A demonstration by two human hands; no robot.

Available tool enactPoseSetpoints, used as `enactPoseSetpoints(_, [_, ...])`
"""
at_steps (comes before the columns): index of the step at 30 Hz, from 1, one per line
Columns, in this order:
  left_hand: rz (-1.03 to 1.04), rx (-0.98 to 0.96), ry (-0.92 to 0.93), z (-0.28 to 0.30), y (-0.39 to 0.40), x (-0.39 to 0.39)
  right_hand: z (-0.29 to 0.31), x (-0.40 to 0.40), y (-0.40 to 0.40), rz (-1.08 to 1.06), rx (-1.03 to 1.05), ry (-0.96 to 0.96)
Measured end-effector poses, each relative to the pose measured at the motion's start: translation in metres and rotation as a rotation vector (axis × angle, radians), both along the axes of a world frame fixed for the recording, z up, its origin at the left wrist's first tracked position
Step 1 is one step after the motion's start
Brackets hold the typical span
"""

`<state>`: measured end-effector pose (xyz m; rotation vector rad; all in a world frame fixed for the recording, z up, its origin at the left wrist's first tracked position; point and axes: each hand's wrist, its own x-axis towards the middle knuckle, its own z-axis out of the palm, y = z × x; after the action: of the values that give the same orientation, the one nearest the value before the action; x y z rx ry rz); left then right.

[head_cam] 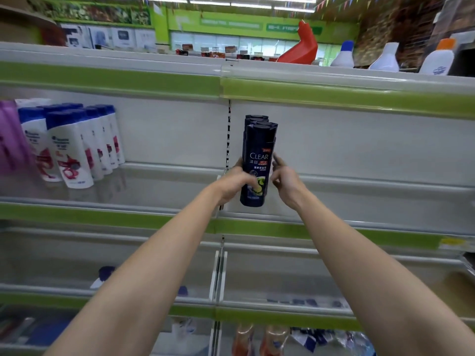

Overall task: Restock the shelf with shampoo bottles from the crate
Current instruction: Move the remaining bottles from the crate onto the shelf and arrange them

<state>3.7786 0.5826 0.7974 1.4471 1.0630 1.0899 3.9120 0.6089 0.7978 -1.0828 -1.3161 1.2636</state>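
A dark navy CLEAR shampoo bottle stands at the front of a short row of matching dark bottles on the middle shelf, just right of the upright divider. My left hand grips the front bottle's lower left side, with the thumb across its label. My right hand is at the bottle's right side with its fingers loosely extended upward; whether they touch it I cannot tell. The crate is out of view.
White shampoo bottles with blue caps and a purple bottle stand at the left of the same shelf. White bottles and a red object sit on the top shelf. Lower shelves hold a few products.
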Motion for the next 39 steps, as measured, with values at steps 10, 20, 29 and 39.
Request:
enactPoseSetpoints(10, [0.182, -0.071, -0.608, 0.009, 0.039, 0.016, 0.009, -0.024, 0.023, 0.105, -0.066, 0.442])
enactPoseSetpoints(20, [0.022, -0.056, -0.771, 0.008, 0.072, 0.019, 0.005, -0.04, 0.036, 0.199, -0.11, 0.636])
enactPoseSetpoints(29, [-0.006, -0.161, -0.779, 0.01, 0.065, -0.023, 0.002, -0.082, 0.031, 0.099, -0.153, 0.649])
enactPoseSetpoints(39, [0.088, -0.164, -0.71, 0.009, 0.06, -0.119, 0.003, -0.18, 0.027, 0.115, -0.167, 0.675])
